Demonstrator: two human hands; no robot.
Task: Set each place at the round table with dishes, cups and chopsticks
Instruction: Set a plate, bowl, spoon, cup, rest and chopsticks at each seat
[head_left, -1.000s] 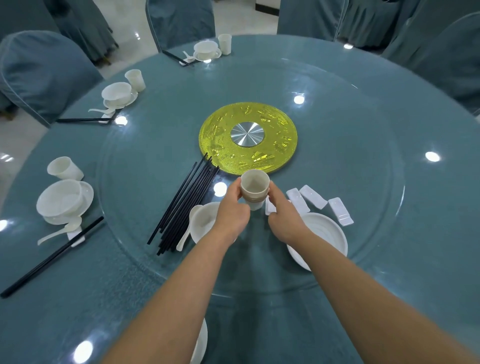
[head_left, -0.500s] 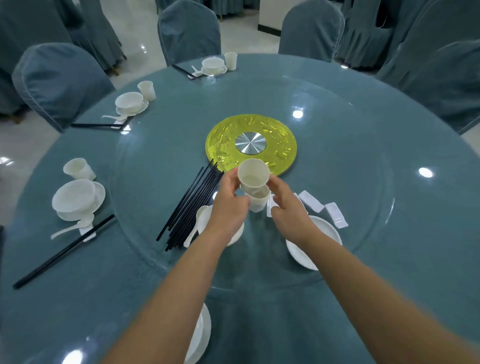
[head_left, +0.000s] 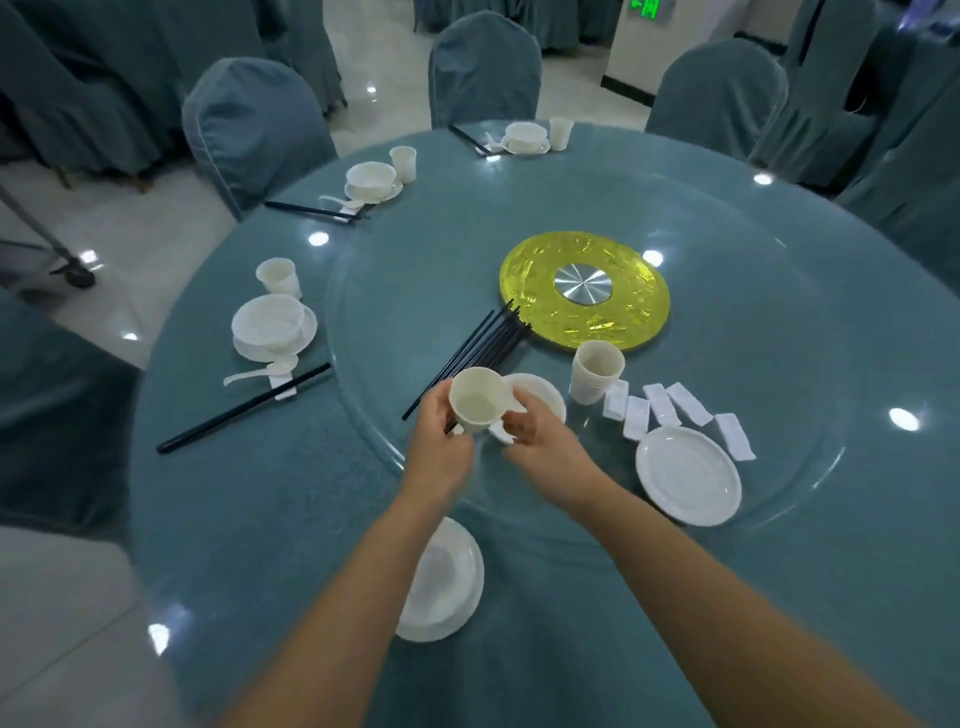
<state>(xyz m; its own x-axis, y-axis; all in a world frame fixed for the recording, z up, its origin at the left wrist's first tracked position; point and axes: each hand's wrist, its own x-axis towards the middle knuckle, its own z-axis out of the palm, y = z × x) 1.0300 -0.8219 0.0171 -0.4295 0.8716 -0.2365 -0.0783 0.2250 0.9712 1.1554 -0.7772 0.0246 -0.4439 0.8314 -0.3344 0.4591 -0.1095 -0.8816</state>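
Both hands hold one white cup (head_left: 476, 400) above the worktop (head_left: 260, 519), left hand (head_left: 439, 449) gripping its side and right hand (head_left: 543, 441) pinching its right wall; the bare plate (head_left: 441, 582) of the unset place lies directly nearer, below the left forearm.

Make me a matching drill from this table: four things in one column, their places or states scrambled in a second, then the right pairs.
Things:
1. single cup
2. stack of cups
3. loose chopsticks
4. empty plate

Places or states:
A. lying in a bundle left of the yellow disc
B. held up between the left hand and the right hand
C. flat on the glass, nearest the chopstick rests
D. standing just below the yellow disc

Pairs: 1-B, 2-D, 3-A, 4-C
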